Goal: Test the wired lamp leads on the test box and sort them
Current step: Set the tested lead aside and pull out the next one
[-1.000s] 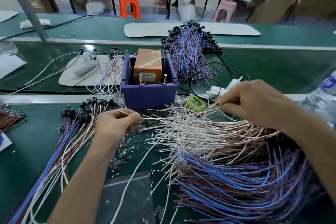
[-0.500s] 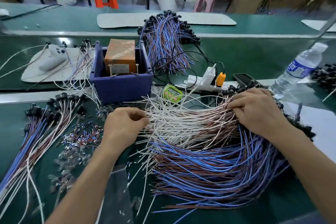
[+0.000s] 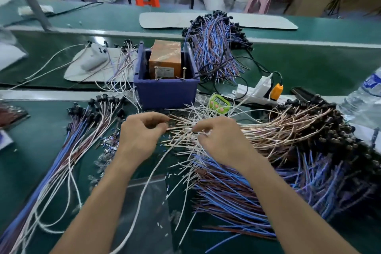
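- The left hand is curled, its thumb and forefinger pinching the bare tips of the pale leads.
- The right hand, just beside it, curls its fingers down into the same pale leads and grips a few strands.
- These strands fan out from a big heap of lamp leads on the green surface, black sockets at its far right.
- The purple test box stands just behind the hands, two screw posts at its front.
- A separate bundle of leads lies to the left.
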{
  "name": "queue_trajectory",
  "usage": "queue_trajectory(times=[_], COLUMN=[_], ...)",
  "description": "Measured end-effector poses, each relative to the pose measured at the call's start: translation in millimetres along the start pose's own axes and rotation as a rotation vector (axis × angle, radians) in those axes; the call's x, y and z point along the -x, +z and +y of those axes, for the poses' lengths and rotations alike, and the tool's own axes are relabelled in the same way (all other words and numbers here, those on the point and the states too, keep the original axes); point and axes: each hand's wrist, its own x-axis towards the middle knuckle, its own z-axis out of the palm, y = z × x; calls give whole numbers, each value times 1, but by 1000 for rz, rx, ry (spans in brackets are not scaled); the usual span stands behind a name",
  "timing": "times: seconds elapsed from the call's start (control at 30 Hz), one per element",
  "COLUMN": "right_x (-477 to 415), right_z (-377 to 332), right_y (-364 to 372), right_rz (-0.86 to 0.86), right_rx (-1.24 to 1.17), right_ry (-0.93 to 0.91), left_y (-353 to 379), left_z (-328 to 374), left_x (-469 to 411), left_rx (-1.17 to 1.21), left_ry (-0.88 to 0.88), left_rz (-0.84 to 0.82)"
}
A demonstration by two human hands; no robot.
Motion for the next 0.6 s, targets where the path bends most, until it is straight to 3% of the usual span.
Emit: queue_trajectory(times=[0.17, 0.4, 0.6], right_x=[-36, -78, -114], right_z=[-56, -103, -127], right_y=[58, 104, 127], right_rz=[-128, -186, -171], right_rx=[-114, -189, -214], right_ry=[-73, -24, 57], left_y=[-41, -100, -129], left_z=[-24, -58, -81], left_x=[6, 10, -6], left_rx=[-122, -371, -493], left_ry=[-56, -174, -332], left_rz=[118, 441, 425])
